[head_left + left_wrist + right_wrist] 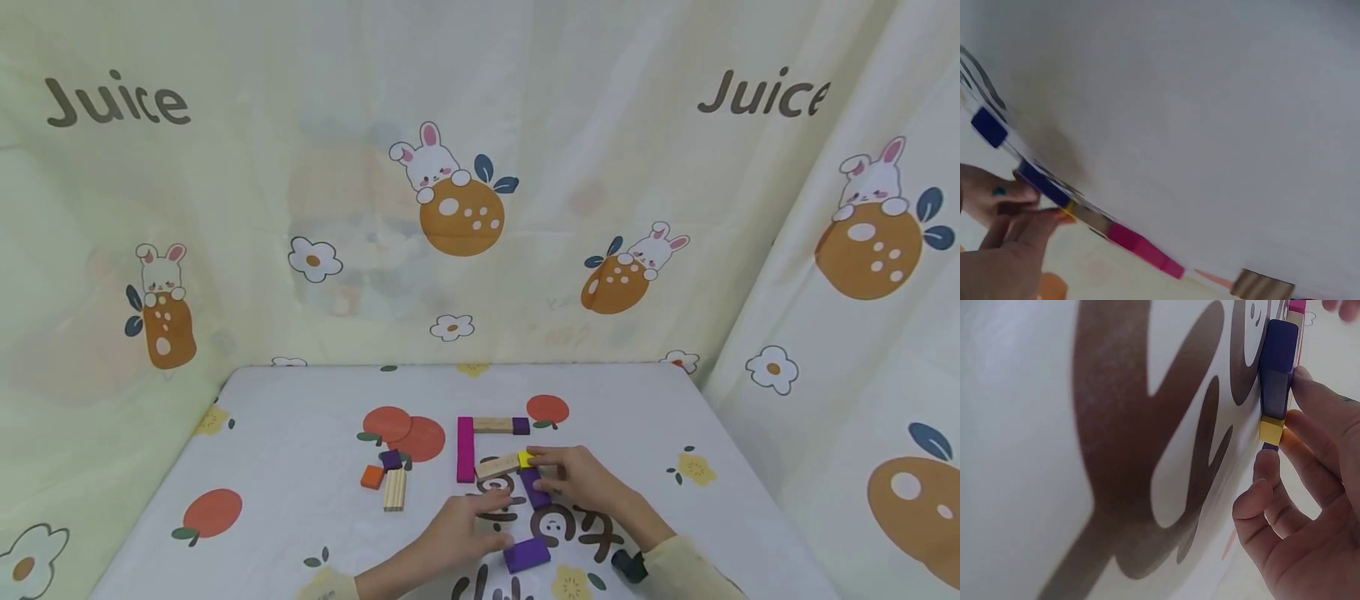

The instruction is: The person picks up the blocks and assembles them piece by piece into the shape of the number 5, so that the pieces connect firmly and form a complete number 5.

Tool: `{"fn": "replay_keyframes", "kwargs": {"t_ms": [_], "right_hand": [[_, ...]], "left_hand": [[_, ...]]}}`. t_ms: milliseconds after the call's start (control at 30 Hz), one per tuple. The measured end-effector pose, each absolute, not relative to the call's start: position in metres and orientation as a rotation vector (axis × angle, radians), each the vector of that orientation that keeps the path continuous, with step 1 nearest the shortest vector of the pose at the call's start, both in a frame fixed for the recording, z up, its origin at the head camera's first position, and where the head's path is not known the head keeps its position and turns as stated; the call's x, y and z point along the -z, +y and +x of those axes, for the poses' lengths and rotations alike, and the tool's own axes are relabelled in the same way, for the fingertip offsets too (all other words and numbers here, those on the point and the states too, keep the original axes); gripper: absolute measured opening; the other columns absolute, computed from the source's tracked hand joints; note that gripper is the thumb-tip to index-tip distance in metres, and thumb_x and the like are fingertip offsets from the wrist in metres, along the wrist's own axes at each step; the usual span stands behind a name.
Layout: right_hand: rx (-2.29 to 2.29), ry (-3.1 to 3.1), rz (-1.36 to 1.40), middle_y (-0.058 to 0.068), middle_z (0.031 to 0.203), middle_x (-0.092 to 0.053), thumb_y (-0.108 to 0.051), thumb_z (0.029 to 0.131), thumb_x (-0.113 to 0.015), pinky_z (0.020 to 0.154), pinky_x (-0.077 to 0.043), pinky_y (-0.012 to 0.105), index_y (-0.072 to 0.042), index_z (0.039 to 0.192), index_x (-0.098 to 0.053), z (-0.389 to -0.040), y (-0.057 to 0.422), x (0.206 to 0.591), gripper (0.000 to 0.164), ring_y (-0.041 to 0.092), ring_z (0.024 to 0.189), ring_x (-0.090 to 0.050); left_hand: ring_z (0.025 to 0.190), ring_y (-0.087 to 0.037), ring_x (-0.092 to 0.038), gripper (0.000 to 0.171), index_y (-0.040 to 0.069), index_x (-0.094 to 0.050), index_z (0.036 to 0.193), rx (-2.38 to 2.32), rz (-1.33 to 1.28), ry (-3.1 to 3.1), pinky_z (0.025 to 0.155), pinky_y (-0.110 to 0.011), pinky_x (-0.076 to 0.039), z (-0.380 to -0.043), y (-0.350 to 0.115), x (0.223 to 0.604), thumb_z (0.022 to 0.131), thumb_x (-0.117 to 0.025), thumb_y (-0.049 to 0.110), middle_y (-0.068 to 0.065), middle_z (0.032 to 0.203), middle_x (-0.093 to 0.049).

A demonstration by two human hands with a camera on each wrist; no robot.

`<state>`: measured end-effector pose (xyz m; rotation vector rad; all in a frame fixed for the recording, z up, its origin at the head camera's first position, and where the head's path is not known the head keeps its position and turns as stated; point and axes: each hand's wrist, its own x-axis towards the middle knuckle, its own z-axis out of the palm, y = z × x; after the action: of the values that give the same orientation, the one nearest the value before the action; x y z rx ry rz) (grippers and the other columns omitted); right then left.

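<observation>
Right hand [588,479] touches the blocks from their right side. Its index fingertip meets a yellow block [527,459], and its thumb rests along a long purple block [535,487]; the right wrist view shows the yellow block [1271,430] against the end of the purple one [1279,369]. A plain wooden block [497,466] joins the yellow block to a long magenta block [465,450]. Fingers spread, my left hand [468,529] hovers over the table, its thumb by the corner of a separate purple block [527,554]. Only its fingertips [1341,307] show in the right wrist view.
Another wooden block [492,425] and a purple cube [521,426] extend from the magenta block's far end. Left of these lie an orange block [372,477], a small purple block [391,459] and pale ridged wood [394,492]. A patterned curtain [360,192] stands behind the table.
</observation>
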<state>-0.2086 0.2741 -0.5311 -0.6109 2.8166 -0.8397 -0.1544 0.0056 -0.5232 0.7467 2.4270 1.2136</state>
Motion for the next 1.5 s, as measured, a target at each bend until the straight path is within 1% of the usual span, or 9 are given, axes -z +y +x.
{"fn": "replay_keyframes", "kwargs": {"t_ms": [233,433,567,733,867,1000,1100,1233,1500], "right_hand": [[0.852,2.831,-0.589,0.007,0.150,-0.066,-0.025,0.094,-0.081,0.060,-0.044,0.018,-0.011,0.133,-0.075,-0.208,0.274,0.533,0.042,0.000,0.070,-0.049],[0.860,2.825,-0.574,0.006,0.150,-0.066,-0.026,0.094,-0.081,0.059,-0.042,0.017,-0.012,0.133,-0.075,-0.208,0.274,0.535,0.042,0.000,0.068,-0.048],[0.869,2.814,-0.577,0.006,0.151,-0.066,-0.026,0.094,-0.081,0.059,-0.042,0.017,-0.012,0.134,-0.074,-0.209,0.274,0.536,0.043,0.001,0.067,-0.047],[0.878,2.805,-0.596,0.007,0.152,-0.064,-0.026,0.095,-0.080,0.059,-0.042,0.018,-0.011,0.135,-0.073,-0.209,0.274,0.536,0.044,0.001,0.067,-0.046],[0.883,2.807,-0.614,0.008,0.151,-0.064,-0.026,0.095,-0.080,0.059,-0.041,0.018,-0.010,0.135,-0.073,-0.209,0.275,0.537,0.043,0.000,0.067,-0.046],[0.896,2.815,-0.626,0.010,0.151,-0.065,-0.025,0.095,-0.080,0.058,-0.041,0.018,-0.009,0.134,-0.074,-0.208,0.275,0.536,0.042,0.000,0.065,-0.045],[0.895,2.819,-0.619,0.009,0.150,-0.065,-0.025,0.095,-0.080,0.058,-0.041,0.017,-0.010,0.134,-0.074,-0.208,0.275,0.535,0.042,0.000,0.065,-0.045],[0.900,2.814,-0.613,0.009,0.150,-0.065,-0.025,0.095,-0.080,0.058,-0.040,0.017,-0.010,0.134,-0.074,-0.208,0.275,0.535,0.042,0.000,0.065,-0.045],[0.892,2.813,-0.589,0.008,0.152,-0.064,-0.026,0.095,-0.080,0.057,-0.040,0.019,-0.009,0.134,-0.073,-0.208,0.274,0.534,0.043,0.002,0.066,-0.046]], "left_hand": [[0.136,-0.031,-0.064,0.058,0.007,-0.072,0.135,-1.035,0.739,2.534,0.112,-0.052,-0.053,-0.141,0.019,0.528,0.083,-0.090,0.024,-0.009,0.145,-0.068],[0.127,-0.024,-0.062,0.056,0.005,-0.076,0.127,-0.912,0.713,2.628,0.111,-0.044,-0.052,-0.133,0.026,0.532,0.079,-0.094,0.027,-0.003,0.131,-0.069],[0.111,-0.014,-0.060,0.042,0.007,-0.082,0.113,-0.842,0.753,2.688,0.102,-0.034,-0.054,-0.131,0.026,0.532,0.079,-0.093,0.029,0.002,0.117,-0.068],[0.094,-0.006,-0.054,0.028,0.013,-0.086,0.099,-0.797,0.808,2.727,0.086,-0.026,-0.049,-0.131,0.025,0.533,0.078,-0.093,0.030,0.007,0.102,-0.068],[0.093,-0.006,-0.055,0.027,0.015,-0.087,0.098,-0.769,0.845,2.735,0.084,-0.025,-0.047,-0.132,0.024,0.535,0.079,-0.093,0.033,0.008,0.098,-0.072],[0.093,-0.008,-0.064,0.026,0.014,-0.087,0.098,-0.850,0.805,2.694,0.085,-0.027,-0.050,-0.137,0.024,0.536,0.078,-0.093,0.030,0.005,0.094,-0.080],[0.087,-0.004,-0.068,0.026,0.010,-0.086,0.098,-1.021,0.729,2.599,0.077,-0.023,-0.054,-0.139,0.023,0.535,0.077,-0.094,0.023,0.001,0.091,-0.083],[0.074,0.003,-0.068,0.026,0.004,-0.085,0.098,-1.179,0.666,2.467,0.065,-0.017,-0.052,-0.141,0.022,0.536,0.076,-0.094,0.015,-0.003,0.087,-0.083],[0.059,-0.004,-0.061,0.024,0.000,-0.084,0.094,-1.288,0.522,2.347,0.050,-0.019,-0.049,-0.142,0.020,0.535,0.074,-0.095,0.008,0.001,0.071,-0.076]]}}
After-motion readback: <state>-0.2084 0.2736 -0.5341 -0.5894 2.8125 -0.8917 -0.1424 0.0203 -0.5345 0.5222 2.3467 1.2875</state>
